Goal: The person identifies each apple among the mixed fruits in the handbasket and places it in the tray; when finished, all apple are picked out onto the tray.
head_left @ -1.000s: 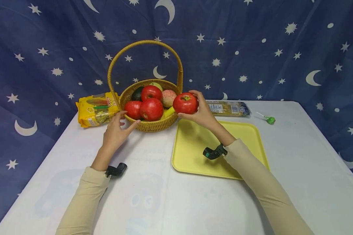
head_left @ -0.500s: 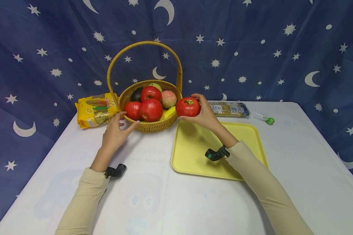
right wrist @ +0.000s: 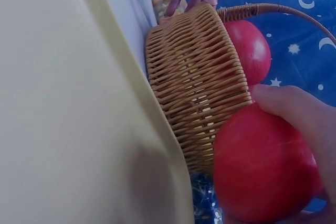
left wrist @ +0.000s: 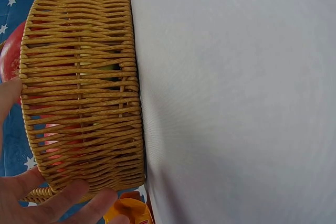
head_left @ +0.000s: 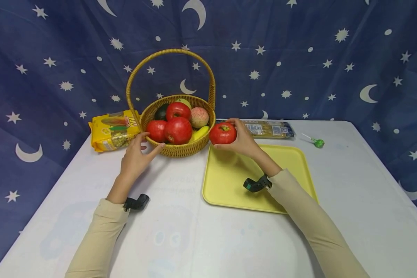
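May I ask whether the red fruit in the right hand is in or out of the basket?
Out: the right hand holds the red fruit beside the basket, to its right in the head view.

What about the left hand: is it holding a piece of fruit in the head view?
No, the left hand is at the rim of the basket, while the right hand grips a red fruit.

One left hand [head_left: 134,158] and one right hand [head_left: 246,143] are counted, two wrist cameras [head_left: 138,202] too! One basket [head_left: 181,150], one yellow tray [head_left: 226,185], two packets [head_left: 111,130] and one lollipop [head_left: 319,143] are spotted. Four red fruits [head_left: 222,134] are tallied; one pink-speckled fruit [head_left: 199,117], one pale green fruit [head_left: 184,102], one dark green item [head_left: 161,112] and at least one banana [head_left: 200,133] are added.
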Demonstrator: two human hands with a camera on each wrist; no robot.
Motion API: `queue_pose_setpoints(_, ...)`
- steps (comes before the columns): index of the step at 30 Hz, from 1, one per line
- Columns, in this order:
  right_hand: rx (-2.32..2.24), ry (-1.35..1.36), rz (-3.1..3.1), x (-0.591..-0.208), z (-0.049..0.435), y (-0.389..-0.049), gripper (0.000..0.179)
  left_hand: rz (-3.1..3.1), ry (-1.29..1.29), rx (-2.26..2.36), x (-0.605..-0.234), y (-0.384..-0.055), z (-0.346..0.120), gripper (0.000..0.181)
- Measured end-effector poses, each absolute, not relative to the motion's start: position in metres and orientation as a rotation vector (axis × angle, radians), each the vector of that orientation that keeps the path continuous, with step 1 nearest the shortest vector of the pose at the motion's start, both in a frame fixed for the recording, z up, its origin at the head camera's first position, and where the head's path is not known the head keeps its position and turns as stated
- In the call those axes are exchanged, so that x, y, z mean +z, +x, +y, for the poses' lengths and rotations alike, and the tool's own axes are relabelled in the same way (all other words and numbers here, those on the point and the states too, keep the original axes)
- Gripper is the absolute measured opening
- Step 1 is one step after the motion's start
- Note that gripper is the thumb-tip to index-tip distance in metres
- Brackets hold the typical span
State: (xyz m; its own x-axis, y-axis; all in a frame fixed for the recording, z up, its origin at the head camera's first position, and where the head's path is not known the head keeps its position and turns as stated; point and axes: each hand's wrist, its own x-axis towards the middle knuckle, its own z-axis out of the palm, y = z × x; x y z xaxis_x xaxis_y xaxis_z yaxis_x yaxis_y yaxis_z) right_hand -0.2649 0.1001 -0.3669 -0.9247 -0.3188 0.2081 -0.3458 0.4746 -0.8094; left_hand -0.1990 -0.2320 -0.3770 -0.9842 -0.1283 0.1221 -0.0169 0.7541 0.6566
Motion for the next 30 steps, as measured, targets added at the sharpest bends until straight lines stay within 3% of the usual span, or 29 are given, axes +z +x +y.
queue_pose_setpoints(30,1.452,0.680,-2.748,-0.393,0.103,-0.266,0.086,-2.792,0.121,-1.038,-0.379,-0.201,-0.232,0.088)
